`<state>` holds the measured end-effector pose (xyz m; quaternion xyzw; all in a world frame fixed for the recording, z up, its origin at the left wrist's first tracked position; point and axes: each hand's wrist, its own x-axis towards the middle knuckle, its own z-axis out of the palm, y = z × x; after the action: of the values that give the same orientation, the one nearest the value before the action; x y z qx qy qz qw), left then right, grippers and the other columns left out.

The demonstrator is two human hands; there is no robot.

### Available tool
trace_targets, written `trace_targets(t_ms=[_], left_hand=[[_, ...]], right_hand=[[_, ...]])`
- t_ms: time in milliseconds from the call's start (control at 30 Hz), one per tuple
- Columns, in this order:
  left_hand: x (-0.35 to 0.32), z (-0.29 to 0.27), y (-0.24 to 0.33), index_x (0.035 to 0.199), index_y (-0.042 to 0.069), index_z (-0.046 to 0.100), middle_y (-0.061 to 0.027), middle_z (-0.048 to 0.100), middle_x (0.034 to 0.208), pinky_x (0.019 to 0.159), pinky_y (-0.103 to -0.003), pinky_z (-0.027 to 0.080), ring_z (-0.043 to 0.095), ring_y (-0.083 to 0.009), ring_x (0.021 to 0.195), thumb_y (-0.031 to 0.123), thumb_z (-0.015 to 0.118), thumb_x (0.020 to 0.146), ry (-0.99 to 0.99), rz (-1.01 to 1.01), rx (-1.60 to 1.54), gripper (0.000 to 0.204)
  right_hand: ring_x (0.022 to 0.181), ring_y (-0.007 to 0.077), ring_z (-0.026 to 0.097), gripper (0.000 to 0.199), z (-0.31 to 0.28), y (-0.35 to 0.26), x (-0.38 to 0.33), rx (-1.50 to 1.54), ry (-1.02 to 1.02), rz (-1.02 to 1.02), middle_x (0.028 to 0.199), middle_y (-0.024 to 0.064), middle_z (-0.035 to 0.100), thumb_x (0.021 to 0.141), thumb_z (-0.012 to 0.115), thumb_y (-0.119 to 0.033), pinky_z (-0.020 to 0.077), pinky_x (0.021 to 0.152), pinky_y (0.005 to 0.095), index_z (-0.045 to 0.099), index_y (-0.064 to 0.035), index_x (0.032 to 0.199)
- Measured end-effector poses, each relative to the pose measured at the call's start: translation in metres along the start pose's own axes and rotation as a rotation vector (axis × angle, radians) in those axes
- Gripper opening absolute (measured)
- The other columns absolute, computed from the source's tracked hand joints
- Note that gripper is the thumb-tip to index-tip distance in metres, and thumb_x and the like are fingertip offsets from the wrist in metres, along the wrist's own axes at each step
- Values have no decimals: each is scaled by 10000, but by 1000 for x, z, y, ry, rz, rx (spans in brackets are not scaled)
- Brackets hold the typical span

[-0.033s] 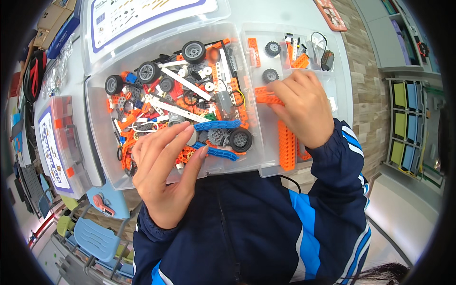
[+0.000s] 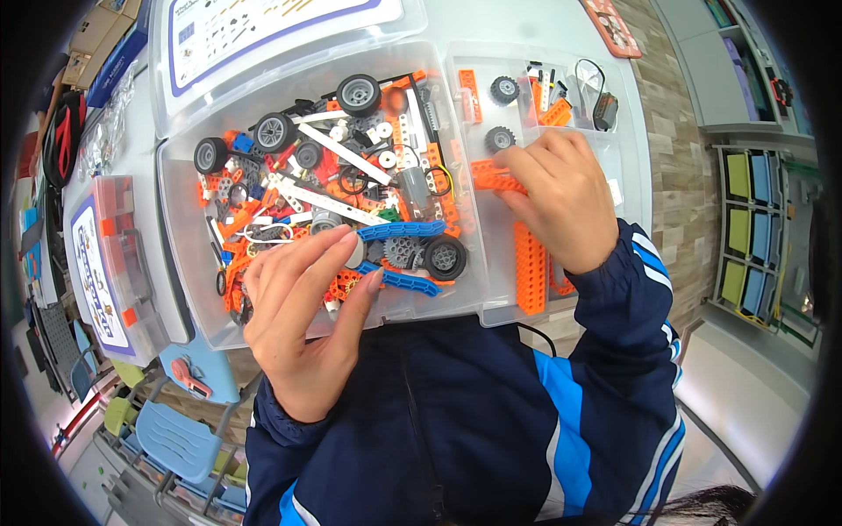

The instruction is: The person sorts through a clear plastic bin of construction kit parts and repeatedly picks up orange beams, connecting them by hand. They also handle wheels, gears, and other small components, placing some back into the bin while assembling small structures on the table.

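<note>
My left hand (image 2: 303,324) hovers over the near side of a clear plastic bin (image 2: 189,263) full of mixed building parts. Its thumb and fingers are spread, with the tips beside two curved blue beams (image 2: 402,230) and a grey gear (image 2: 403,252). I cannot make out anything gripped there. Over the shallower clear tray at the right, my right hand (image 2: 557,197) has its fingers curled and closed on an orange perforated beam (image 2: 491,174), whose left end sticks out. A long orange block (image 2: 530,272) lies below that hand.
Black wheels (image 2: 358,95) and white beams sit among the bin's parts. Small tyres (image 2: 500,138) and a dark cabled module (image 2: 605,111) lie in the right tray (image 2: 478,54). A lidded clear case (image 2: 114,272) stands at the left, near a blue chair (image 2: 180,438).
</note>
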<state>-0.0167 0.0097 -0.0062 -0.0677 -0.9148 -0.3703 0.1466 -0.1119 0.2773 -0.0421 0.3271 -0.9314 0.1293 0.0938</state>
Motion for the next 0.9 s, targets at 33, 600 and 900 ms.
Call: trace_targets(t_ms=[33,600,900], left_hand=[[-1,-1,-1,1129,6,773,-123,765,1142,995,-395,449,706,-271,1056,1,886,734,5,-1,-10,411],[-9,-3,-12,1126,-1,774,-134,765,1141,965,-390,488,705,-284,1042,-20,874,736,-43,-53,-47,403],[-14,-5,-10,1131,-4,773,-134,771,1124,964,-387,492,707,-286,1035,-31,866,738,-63,-67,-47,405]], right_hand=[[943,258,605,352,0,0,0,0,8,0,936,41,651,667,838,-44,463,869,407,688,-75,984],[915,262,602,345,0,9,1,-6,24,-99,924,45,642,651,863,-59,483,822,401,679,-68,943],[1016,271,577,457,8,4,8,-112,-7,-95,986,40,613,642,835,-17,473,877,401,656,-85,1058]])
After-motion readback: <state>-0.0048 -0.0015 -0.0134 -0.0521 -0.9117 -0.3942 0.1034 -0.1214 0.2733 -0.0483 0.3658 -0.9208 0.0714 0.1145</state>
